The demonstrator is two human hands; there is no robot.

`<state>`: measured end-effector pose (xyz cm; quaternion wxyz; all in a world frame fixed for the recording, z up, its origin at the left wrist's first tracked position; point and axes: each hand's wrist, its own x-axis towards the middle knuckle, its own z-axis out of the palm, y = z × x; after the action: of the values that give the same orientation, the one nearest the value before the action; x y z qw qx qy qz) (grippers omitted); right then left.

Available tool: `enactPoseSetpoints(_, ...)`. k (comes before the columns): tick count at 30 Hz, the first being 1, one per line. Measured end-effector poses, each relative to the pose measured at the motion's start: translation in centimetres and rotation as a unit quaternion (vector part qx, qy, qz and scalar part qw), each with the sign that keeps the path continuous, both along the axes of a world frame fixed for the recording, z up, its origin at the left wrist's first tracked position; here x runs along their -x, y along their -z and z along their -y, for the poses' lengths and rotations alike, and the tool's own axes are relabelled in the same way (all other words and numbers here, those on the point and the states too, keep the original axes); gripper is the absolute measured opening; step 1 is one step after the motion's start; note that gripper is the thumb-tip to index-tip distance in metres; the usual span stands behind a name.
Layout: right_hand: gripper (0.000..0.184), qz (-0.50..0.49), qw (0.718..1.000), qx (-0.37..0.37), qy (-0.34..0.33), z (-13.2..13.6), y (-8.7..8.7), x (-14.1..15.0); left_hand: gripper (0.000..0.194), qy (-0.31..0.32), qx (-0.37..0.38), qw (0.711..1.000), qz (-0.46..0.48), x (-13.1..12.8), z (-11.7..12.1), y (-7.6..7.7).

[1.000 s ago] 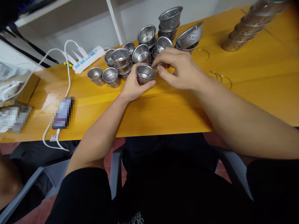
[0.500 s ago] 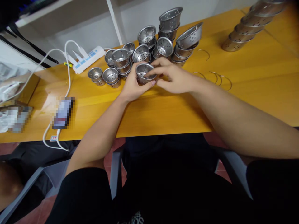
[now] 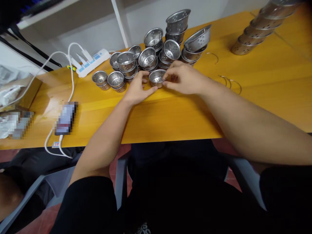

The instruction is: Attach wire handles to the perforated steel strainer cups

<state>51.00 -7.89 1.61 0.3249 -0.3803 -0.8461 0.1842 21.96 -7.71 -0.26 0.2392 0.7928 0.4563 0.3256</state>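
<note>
A small perforated metal cup (image 3: 156, 79) stands upright on the wooden table, between my two hands. My right hand (image 3: 181, 77) pinches its right rim with thumb and fingertips. On the other side, my left hand (image 3: 138, 89) is open, fingers curved and apart, with the thumb tip close to the cup's lower left. Just behind are stacks of the same kind of cup (image 3: 148, 59), some leaning. A wider, tilted perforated bowl (image 3: 198, 38) tops the stack at the right of this group.
Several thin curved wires (image 3: 229, 83) lie right of my right forearm. A tall leaning stack of cups (image 3: 251, 40) stands at the far right. To the left are a white power strip (image 3: 94, 61), a phone (image 3: 65, 118) on a white cable, and low paired cups (image 3: 99, 79).
The cup has moved slightly right and down onto the table. My left hand has let go of it and opened, while my right fingers moved from inside it to its right rim.
</note>
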Motion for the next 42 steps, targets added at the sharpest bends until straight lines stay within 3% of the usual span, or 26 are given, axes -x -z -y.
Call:
enactPoseSetpoints(2,0.047,0.000,1.000,0.011,0.017,-0.4,0.4,-0.1,0.061,-0.019,-0.006,1.000,-0.017,0.0,0.3,-0.6)
enactPoseSetpoints(5,0.042,0.013,0.999,0.029,0.027,-0.7,0.6,0.0,0.049,0.004,-0.007,1.000,-0.026,-0.2,0.7,-1.3)
enactPoseSetpoints(9,0.029,0.036,0.997,0.039,0.060,-0.6,0.6,0.6,0.052,0.034,0.001,0.999,-0.022,-0.4,1.2,-1.6)
enactPoseSetpoints(17,0.022,0.051,0.991,0.047,0.111,-0.3,0.3,2.2,0.047,-0.009,0.006,1.000,-0.015,-0.8,1.3,-1.6)
enactPoseSetpoints(20,0.023,0.053,0.990,0.055,0.123,-0.2,0.1,2.7,0.024,0.005,-0.011,0.999,-0.033,-0.7,2.5,-3.0)
enactPoseSetpoints(21,0.024,0.051,0.989,0.058,0.125,-0.1,0.1,2.8,0.023,0.005,-0.032,0.999,-0.039,-0.4,2.9,-3.8)
enactPoseSetpoints(23,0.027,0.044,0.989,0.062,0.123,0.0,-0.1,2.9,0.042,-0.029,-0.126,0.991,-0.025,0.8,3.0,-5.4)
enactPoseSetpoints(25,0.031,0.035,0.991,0.061,0.116,0.2,-0.2,2.8,0.054,-0.106,-0.292,0.949,0.048,2.9,2.1,-7.0)
enactPoseSetpoints(26,0.032,0.030,0.991,0.058,0.113,0.2,-0.3,2.6,0.053,-0.136,-0.385,0.907,0.104,4.3,1.2,-7.7)
enactPoseSetpoints(27,0.033,0.026,0.992,0.056,0.111,0.3,-0.3,2.5,0.046,-0.163,-0.467,0.855,0.157,5.8,0.2,-8.2)
enactPoseSetpoints(29,0.034,0.020,0.992,0.052,0.110,0.3,-0.2,2.0,0.018,-0.231,-0.521,0.800,0.187,8.9,-1.7,-8.6)
enactPoseSetpoints(30,0.034,0.020,0.993,0.052,0.108,0.3,-0.1,1.7,0.027,-0.287,-0.498,0.794,0.199,10.4,-2.4,-8.5)
enactPoseSetpoints(33,0.033,0.017,0.993,0.064,0.096,-0.1,0.3,0.8,0.051,-0.367,-0.373,0.823,0.220,13.9,-3.5,-7.1)
enactPoseSetpoints(36,0.026,0.009,0.993,0.079,0.083,-0.5,0.6,0.3,0.065,-0.391,-0.231,0.870,0.194,15.8,-3.9,-5.1)
enactPoseSetpoints(40,0.020,0.011,0.994,0.080,0.079,-0.5,0.5,0.3,0.047,-0.398,-0.095,0.895,0.178,16.9,-5.1,-3.0)
enactPoseSetpoints(42,0.021,0.014,0.994,0.081,0.074,-0.3,0.3,0.5,0.065,-0.384,-0.049,0.907,0.163,17.2,-5.6,-2.4)
